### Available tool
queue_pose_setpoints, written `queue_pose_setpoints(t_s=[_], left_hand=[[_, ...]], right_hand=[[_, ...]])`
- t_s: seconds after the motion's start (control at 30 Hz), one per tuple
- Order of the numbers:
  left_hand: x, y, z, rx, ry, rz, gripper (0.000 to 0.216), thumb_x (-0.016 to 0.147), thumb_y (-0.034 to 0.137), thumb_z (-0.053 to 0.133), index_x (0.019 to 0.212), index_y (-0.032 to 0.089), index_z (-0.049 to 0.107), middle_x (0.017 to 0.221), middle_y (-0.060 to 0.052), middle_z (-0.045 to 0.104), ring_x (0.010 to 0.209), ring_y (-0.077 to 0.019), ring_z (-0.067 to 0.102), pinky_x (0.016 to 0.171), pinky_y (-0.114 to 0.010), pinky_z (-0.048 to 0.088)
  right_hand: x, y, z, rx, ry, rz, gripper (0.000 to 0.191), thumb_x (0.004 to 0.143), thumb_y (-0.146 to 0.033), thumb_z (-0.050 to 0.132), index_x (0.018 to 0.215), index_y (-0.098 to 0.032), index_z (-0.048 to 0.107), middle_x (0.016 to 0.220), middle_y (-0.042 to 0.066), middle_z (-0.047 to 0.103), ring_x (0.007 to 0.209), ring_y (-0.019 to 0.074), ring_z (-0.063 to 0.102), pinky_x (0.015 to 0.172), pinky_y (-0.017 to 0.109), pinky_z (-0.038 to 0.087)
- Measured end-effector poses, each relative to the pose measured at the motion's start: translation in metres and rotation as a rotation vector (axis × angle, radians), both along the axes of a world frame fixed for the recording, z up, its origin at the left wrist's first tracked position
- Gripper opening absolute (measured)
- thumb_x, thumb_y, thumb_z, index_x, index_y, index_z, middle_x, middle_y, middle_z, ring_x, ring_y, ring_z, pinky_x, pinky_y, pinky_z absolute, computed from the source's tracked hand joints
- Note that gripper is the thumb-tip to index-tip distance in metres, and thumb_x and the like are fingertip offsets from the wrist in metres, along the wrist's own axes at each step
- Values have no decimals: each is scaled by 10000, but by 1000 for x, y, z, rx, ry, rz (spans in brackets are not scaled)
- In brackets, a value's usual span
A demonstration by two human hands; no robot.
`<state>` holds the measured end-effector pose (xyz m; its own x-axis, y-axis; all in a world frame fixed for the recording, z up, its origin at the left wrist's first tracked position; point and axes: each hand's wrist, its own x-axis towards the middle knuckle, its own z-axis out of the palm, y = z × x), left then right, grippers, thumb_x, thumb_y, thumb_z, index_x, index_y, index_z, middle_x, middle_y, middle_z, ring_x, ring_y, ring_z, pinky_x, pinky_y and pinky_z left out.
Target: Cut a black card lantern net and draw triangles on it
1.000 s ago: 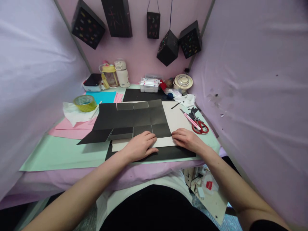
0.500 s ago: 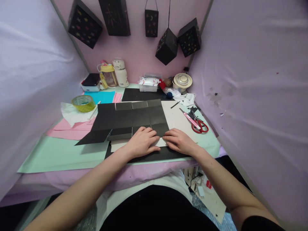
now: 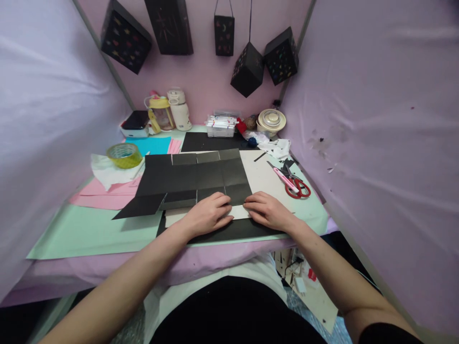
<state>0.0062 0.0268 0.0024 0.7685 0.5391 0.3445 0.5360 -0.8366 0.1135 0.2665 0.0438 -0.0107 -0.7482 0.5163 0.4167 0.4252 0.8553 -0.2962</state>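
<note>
A black paper sheet [image 3: 193, 174], creased into squares with cut flaps, lies flat on a white card [image 3: 263, 177] and another black sheet [image 3: 244, 230]. My left hand [image 3: 210, 214] rests at the creased sheet's near edge, fingers bent with their tips on the near right flap. My right hand [image 3: 267, 210] faces it from the right, fingers together and pinching the same flap's corner. The fingertips of the two hands sit a few centimetres apart.
Red and pink scissors [image 3: 294, 184] lie to the right on the green mat [image 3: 89, 229]. A yellow tape roll [image 3: 124, 154] on tissue, pink paper [image 3: 96, 191], a pen box [image 3: 220, 126] and bottles [image 3: 161, 112] stand behind. Black lanterns [image 3: 247, 69] hang above, and purple curtains close both sides.
My right hand has slid left along the near edge toward my left hand, which edged slightly up onto the flap. The sheet has stayed in place.
</note>
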Motion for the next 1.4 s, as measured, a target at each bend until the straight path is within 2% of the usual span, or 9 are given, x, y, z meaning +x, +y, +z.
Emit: queue_pose_setpoints(t_s=[0.17, 0.67, 0.83, 0.9, 0.97, 1.03, 1.13, 1.27, 1.4], left_hand=[[-2, -1, -2, -17, -27, 21, 331, 991, 348, 436, 958, 137, 689, 928, -105, 640, 854, -198, 575, 774, -325, 504], [-1, -3, -4, 66, -50, 15, 269, 968, 291, 475, 913, 130, 683, 882, -94, 653, 851, -198, 591, 768, -304, 512], [-3, -3, -5, 59, -83, -5, 255, 962, 286, 484, 901, 133, 679, 882, -97, 647, 850, -203, 577, 753, -309, 511], [-2, -2, -4, 52, -89, -8, 246, 958, 279, 492, 881, 135, 677, 874, -96, 641, 848, -204, 567, 752, -310, 509], [-1, -2, -3, 43, -90, -8, 236, 953, 269, 499, 864, 138, 674, 870, -95, 634, 842, -203, 556, 751, -313, 509], [0, -2, -2, 39, -94, -8, 228, 948, 261, 507, 852, 137, 673, 869, -97, 629, 837, -202, 551, 749, -314, 509], [0, -2, -1, 41, -101, -3, 218, 941, 253, 517, 852, 128, 673, 868, -102, 628, 831, -201, 555, 741, -314, 512], [-1, -5, -1, 58, -103, 9, 195, 930, 252, 522, 914, 123, 669, 890, -113, 634, 830, -209, 571, 740, -331, 524], [6, -8, -1, 139, -158, 93, 221, 944, 203, 471, 1056, 113, 640, 998, -142, 655, 924, -231, 603, 817, -373, 531]], right_hand=[[2, -1, 0, -26, 34, 9, 243, 943, -210, 502, 1124, -204, 664, 1106, 103, 670, 1017, 228, 593, 883, 413, 529], [22, 2, -5, -13, 102, -46, 220, 928, -177, 523, 1078, -189, 683, 1093, 111, 688, 1036, 224, 605, 894, 412, 530], [24, -2, -6, -13, 141, -127, 184, 925, -181, 529, 955, -187, 710, 1072, 111, 686, 990, 217, 610, 863, 390, 524], [29, 0, -5, -1, 152, -202, 195, 928, -194, 527, 856, -189, 708, 1054, 105, 692, 968, 216, 616, 857, 378, 515], [36, 6, -2, 40, 188, -356, 214, 927, -209, 519, 809, -188, 696, 1015, 103, 698, 952, 222, 622, 874, 378, 499], [44, 18, 1, 82, 186, -596, 194, 916, -206, 509, 880, -176, 698, 990, 112, 697, 950, 241, 618, 894, 391, 477], [56, 39, 4, 54, 12, -928, 279, 887, -189, 517, 1115, -111, 657, 1035, 163, 681, 963, 285, 600, 883, 406, 449], [64, 54, 3, -32, -140, -1021, 357, 882, -161, 506, 1209, -61, 607, 1025, 186, 683, 939, 289, 604, 848, 377, 442], [69, 42, 1, 55, -60, -1007, 350, 901, -164, 463, 1205, -87, 619, 1031, 173, 657, 956, 293, 580, 870, 402, 441]])
